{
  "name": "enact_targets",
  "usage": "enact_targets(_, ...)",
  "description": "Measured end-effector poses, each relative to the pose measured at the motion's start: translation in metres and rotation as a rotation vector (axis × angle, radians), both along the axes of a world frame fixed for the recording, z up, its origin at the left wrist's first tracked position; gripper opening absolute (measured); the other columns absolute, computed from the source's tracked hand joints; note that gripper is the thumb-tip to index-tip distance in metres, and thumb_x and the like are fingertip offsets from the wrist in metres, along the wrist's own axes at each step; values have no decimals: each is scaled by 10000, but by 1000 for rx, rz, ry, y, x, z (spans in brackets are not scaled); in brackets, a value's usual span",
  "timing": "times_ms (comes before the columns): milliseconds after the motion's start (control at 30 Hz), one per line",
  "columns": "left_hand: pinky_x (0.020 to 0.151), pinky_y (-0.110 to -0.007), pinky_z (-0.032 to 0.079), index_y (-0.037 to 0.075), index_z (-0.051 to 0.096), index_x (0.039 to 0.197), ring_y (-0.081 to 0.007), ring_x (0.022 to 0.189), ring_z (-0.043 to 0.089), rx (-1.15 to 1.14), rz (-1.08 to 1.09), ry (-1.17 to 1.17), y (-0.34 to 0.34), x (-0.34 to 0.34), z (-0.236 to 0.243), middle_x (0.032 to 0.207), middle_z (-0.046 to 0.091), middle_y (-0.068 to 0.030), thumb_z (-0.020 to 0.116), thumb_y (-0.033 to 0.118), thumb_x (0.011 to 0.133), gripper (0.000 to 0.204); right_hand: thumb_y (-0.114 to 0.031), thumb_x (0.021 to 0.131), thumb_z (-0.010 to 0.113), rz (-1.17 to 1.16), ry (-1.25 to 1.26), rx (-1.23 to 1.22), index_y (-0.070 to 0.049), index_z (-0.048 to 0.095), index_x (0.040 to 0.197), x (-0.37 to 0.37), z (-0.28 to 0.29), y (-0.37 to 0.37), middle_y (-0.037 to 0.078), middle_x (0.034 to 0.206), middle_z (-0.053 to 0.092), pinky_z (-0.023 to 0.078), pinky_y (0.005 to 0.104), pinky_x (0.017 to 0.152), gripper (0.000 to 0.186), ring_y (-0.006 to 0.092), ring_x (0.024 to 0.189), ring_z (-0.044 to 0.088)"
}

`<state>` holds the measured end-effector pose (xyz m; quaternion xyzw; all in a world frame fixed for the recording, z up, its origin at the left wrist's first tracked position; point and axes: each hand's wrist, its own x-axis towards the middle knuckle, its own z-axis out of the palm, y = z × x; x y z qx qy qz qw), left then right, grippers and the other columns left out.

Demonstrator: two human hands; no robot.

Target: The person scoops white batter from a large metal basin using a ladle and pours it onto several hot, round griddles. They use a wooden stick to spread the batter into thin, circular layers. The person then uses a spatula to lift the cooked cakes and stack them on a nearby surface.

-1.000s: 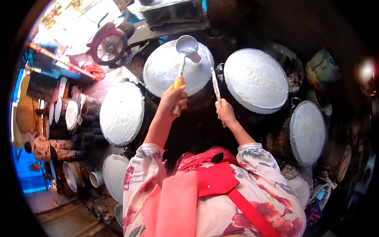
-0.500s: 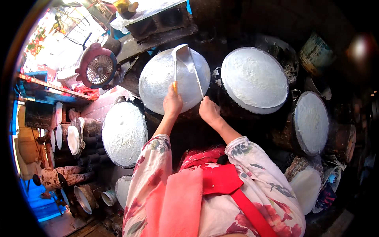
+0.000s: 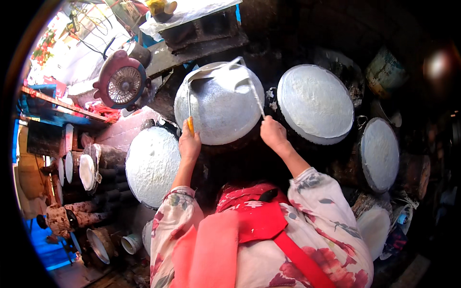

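Observation:
My left hand (image 3: 189,145) is closed around a thin tool with an orange handle (image 3: 190,126), pointing away from me. A slim pale stick (image 3: 257,100) is gripped in my right hand (image 3: 274,132). Between the two tools stretches a thin, limp whitish sheet (image 3: 209,71), partly folded near the stick. Below it lies a round, slightly domed grey metal surface (image 3: 218,122), its middle mostly bare. Whether the sheet still touches that surface at its far edge, I cannot tell.
Similar round surfaces coated in white stand at the left (image 3: 152,165), right (image 3: 315,103) and far right (image 3: 379,154). A pink-rimmed fan (image 3: 124,85) is at the upper left. Dark blocks (image 3: 204,33) sit beyond. A person in patterned clothing (image 3: 67,218) is at the far left.
My hands have moved apart, left hand leftward and right hand rightward. The sheet, bunched between the tools before, is now spread wider. The view has shifted slightly.

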<state>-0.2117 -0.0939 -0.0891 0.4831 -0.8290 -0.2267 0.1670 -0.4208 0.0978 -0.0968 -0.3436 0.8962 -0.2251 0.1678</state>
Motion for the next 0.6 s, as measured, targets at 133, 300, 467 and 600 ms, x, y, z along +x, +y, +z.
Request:
enact_targets(133, 842, -435, 467, 73, 348, 1365, -403, 972, 592, 47, -3, -9, 13, -4, 13, 1092, 597, -244, 631, 162, 795, 642, -115, 834, 445, 121, -11, 51, 40, 540, 900, 25, -1, -35, 260, 812, 639, 500, 475, 750, 194, 402, 817, 638)
enact_targets(300, 850, -428, 463, 66, 389, 1342, -401, 992, 585, -5, 1, 85, 15, 20, 16, 1102, 591, -247, 641, 152, 788, 614, -101, 802, 477, 242, 5, 67, 43, 584, 900, 3, 34, -34, 252, 829, 647, 519, 439, 738, 205, 361, 833, 653)
enact_targets(467, 873, -408, 452, 61, 415, 1324, -381, 1033, 573, 64, 42, 46, 24, 28, 33, 1146, 574, -237, 641, 135, 790, 584, -74, 792, 447, 232, 45, 83, 56, 561, 933, 4, 3, -39, 259, 815, 647, 524, 449, 713, 223, 378, 790, 655)
enact_targets(600, 922, -373, 426, 60, 418, 1330, -350, 1104, 544, 115, 2, 151, 31, 35, 33, 1211, 546, -219, 633, 103, 799, 574, -113, 806, 449, 362, 60, 54, 28, 586, 895, 12, 22, -55, 248, 814, 649, 520, 452, 711, 216, 374, 787, 656)
